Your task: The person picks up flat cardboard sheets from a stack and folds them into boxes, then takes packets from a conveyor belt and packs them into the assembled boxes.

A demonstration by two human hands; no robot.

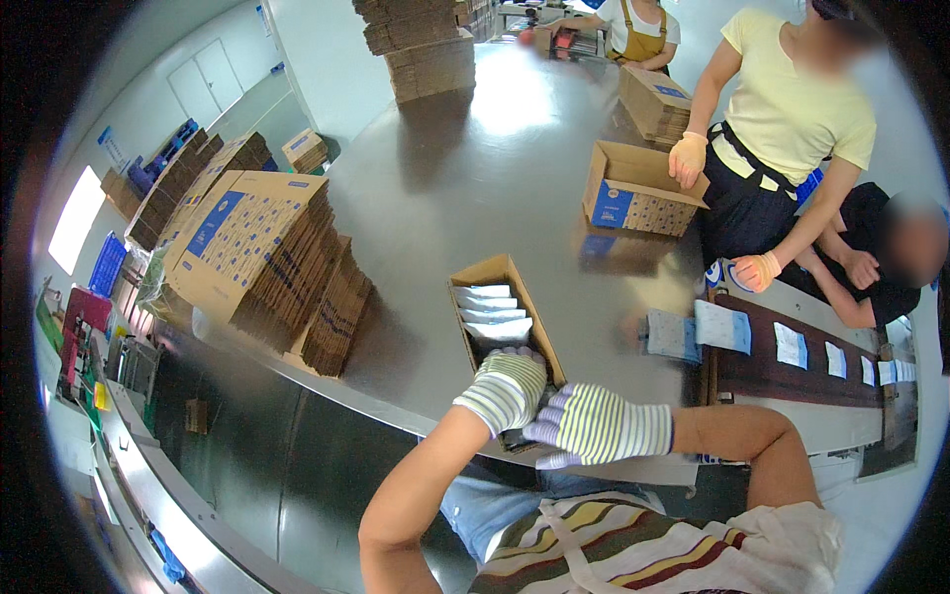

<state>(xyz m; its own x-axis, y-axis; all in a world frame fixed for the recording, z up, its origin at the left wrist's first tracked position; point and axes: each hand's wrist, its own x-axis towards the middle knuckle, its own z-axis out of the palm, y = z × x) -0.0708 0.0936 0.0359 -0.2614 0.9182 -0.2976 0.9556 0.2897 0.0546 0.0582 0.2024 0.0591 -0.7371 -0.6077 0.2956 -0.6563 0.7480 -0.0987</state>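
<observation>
An open brown carton (511, 269) stands on the steel table in front of me, its far part holding several silvery-white pouches (497, 315) on edge in a row. My left hand (507, 388), in a striped knit glove, reaches down into the carton just behind the nearest pouch; its fingertips are hidden. My right hand (604, 426), gloved the same way, lies across the carton's near right side with its fingers stretched out and apart. Both hands cover most of the carton's near end, so what they touch inside cannot be made out.
Flattened cartons (247, 252) are stacked on the left, with another stack (421, 59) at the back. A co-worker (792, 109) on the right has a gloved hand at an open carton (643, 198). Pouches (790, 346) lie along a dark conveyor belt (752, 386); another person sits beside it.
</observation>
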